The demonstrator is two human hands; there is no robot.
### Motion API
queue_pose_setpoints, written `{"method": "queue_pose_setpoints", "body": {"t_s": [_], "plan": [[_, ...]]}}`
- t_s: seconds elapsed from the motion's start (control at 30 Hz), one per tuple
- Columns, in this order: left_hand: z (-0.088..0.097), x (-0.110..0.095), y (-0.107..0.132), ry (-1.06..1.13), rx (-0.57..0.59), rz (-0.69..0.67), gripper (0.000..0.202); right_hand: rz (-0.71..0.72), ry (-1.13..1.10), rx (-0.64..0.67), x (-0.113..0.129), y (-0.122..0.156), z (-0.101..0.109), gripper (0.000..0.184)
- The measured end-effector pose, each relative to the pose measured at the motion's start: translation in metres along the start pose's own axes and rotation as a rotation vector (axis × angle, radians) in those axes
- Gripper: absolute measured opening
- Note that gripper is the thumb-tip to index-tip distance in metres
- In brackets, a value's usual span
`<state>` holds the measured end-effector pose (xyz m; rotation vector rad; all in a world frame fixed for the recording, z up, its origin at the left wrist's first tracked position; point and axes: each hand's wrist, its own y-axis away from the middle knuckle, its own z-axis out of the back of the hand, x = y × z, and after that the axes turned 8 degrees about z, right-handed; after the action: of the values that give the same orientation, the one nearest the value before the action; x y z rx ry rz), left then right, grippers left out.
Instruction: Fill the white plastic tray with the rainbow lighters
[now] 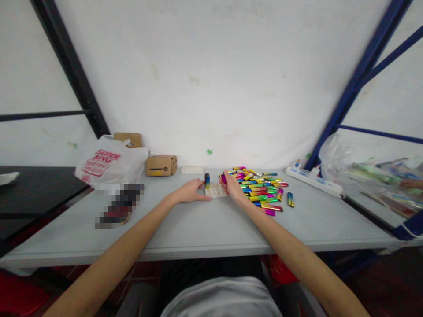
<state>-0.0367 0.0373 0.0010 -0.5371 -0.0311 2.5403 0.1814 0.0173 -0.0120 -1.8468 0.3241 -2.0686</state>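
Note:
A small white tray with pockets (215, 190) lies on the grey table (205, 229) between my hands. One rainbow-coloured lighter (206, 180) stands upright at its far left corner. My left hand (191, 191) rests at the tray's left edge, fingers curled against it. My right hand (233, 186) is at the tray's right edge and pinches a magenta lighter (224, 178). A heap of several shiny multicoloured lighters (261, 189) lies just right of that hand.
A white plastic bag with red print (110, 165), a small cardboard box (161, 165) and another white tray (192, 169) stand at the back. A white power strip (313, 179) lies at the right. Another person's hand (410, 183) shows far right among plastic bags.

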Motion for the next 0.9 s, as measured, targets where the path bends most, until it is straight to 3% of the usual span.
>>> {"method": "queue_pose_setpoints", "body": {"t_s": [0.1,0.37,0.63,0.9], "plan": [[-0.001,0.001,0.0,0.01,-0.009,-0.006,0.071,0.08,-0.005,0.008,-0.003,-0.002,0.001,0.058],[-0.003,0.004,-0.001,0.011,-0.017,-0.014,0.071,0.386,0.271,0.064,-0.003,-0.001,-0.004,0.036],[-0.001,0.001,0.0,0.01,-0.011,-0.006,0.073,0.382,0.39,-0.004,0.009,0.002,-0.009,0.032],[-0.001,0.0,0.0,0.005,-0.01,-0.024,0.068,0.422,0.702,0.199,0.0,-0.003,-0.018,0.021]]}}
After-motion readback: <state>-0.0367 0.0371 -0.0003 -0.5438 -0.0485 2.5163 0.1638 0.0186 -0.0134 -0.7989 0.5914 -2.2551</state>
